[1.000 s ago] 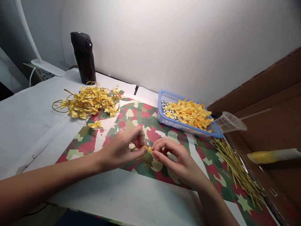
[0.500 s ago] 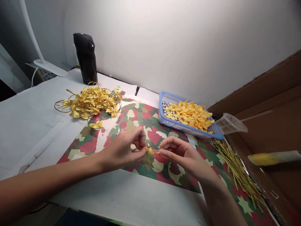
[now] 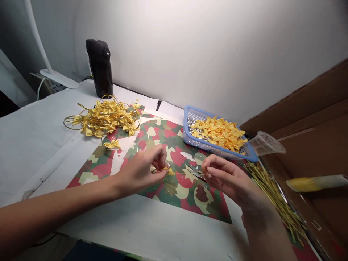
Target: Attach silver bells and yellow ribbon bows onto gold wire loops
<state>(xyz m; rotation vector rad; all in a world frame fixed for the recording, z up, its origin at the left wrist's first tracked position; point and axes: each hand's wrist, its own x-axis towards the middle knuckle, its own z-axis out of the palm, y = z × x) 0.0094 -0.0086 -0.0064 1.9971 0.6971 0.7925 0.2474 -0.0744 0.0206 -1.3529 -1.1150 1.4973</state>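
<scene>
My left hand [image 3: 144, 168] is closed in a pinch on a small yellow ribbon bow [image 3: 171, 172] with a silver bell [image 3: 168, 166] at its top, mostly covered by the fingers. From the bow a thin yellowish cord [image 3: 187, 171] runs taut to the right in two strands. My right hand [image 3: 227, 177] pinches the far ends of that cord between thumb and fingers. Beside its fingertips shows a slim, shiny metal piece [image 3: 198, 174], partly hidden; I cannot tell whether it lies on the sheet or is held.
A blue basket [image 3: 220, 153] holds yellow ribbon bows and silver bells. Finished-looking yellow bows on gold loops [image 3: 108, 116] are heaped at left, near a black bottle [image 3: 100, 69]. Gold-green cords [image 3: 274, 195] and a clear plastic cup [image 3: 268, 143] are at right, beside cardboard [image 3: 312, 108].
My right hand has moved right, away from my left, drawing the cord out longer. The metal piece has come into view by its fingertips. My left hand has shifted slightly left.
</scene>
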